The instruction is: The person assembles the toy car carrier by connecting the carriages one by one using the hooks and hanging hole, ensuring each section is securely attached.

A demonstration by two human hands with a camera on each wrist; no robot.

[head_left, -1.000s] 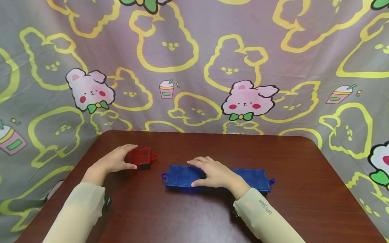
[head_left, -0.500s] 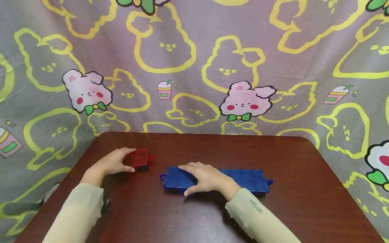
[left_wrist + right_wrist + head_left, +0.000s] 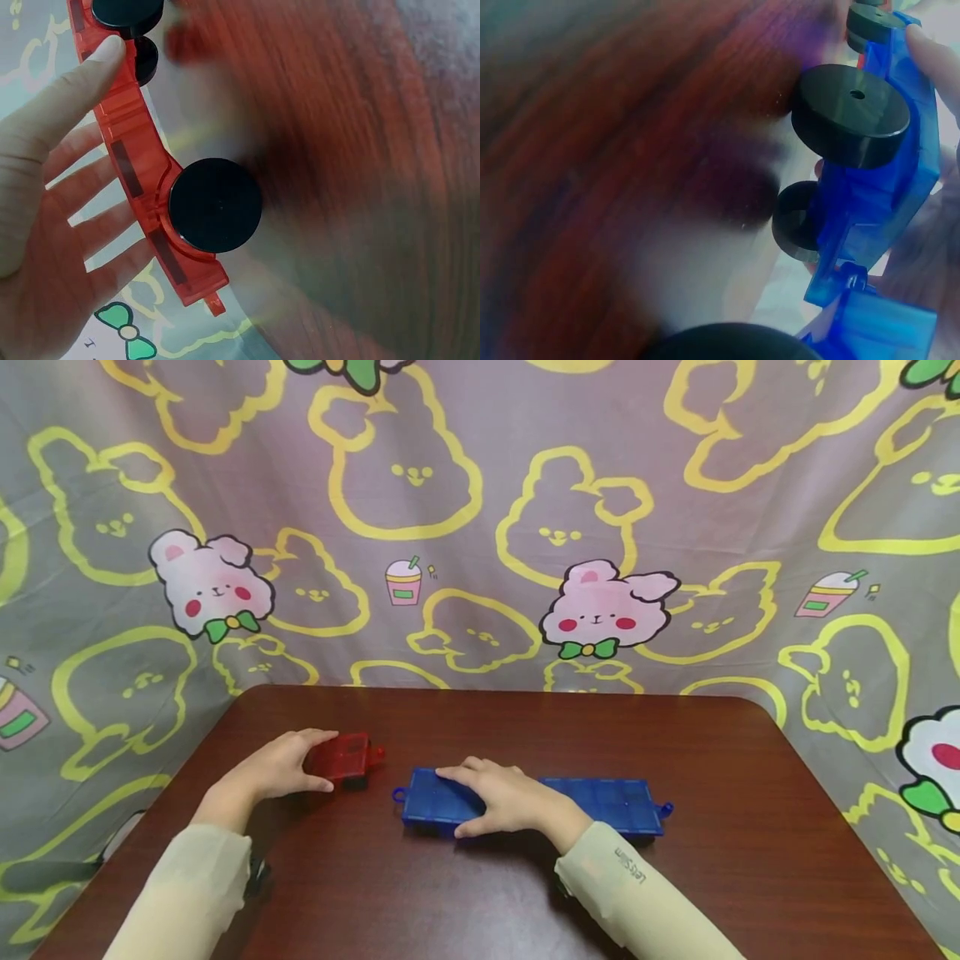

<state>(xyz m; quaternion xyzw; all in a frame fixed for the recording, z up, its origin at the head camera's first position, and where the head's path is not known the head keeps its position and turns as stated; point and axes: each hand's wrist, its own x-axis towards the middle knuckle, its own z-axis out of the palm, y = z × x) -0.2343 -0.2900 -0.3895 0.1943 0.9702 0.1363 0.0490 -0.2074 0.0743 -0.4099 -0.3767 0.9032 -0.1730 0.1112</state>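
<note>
My left hand (image 3: 281,768) holds a see-through red toy car base (image 3: 348,757) at the table's left. In the left wrist view its thumb (image 3: 86,90) lies on the near side of the red base (image 3: 118,105), with the fingers spread along the far side. Two blue toy car bases, coupled end to end, stand in the middle. Around the left blue base (image 3: 435,802) my right hand (image 3: 513,797) has its thumb in front and fingers behind. The right blue base (image 3: 618,803) extends beyond the hand. Their coupling (image 3: 855,276) shows in the right wrist view.
The dark reddish-brown table (image 3: 390,893) has rounded far corners. Behind it hangs a grey curtain (image 3: 450,560) printed with rabbits. A small red hook (image 3: 377,754) points right from the red base, and a blue ring (image 3: 400,796) points left from the blue pair.
My right hand has slid left along the blue bases to the left one. The left hand has stayed on the red base, which has shifted slightly nearer. The head view has turned slightly.
</note>
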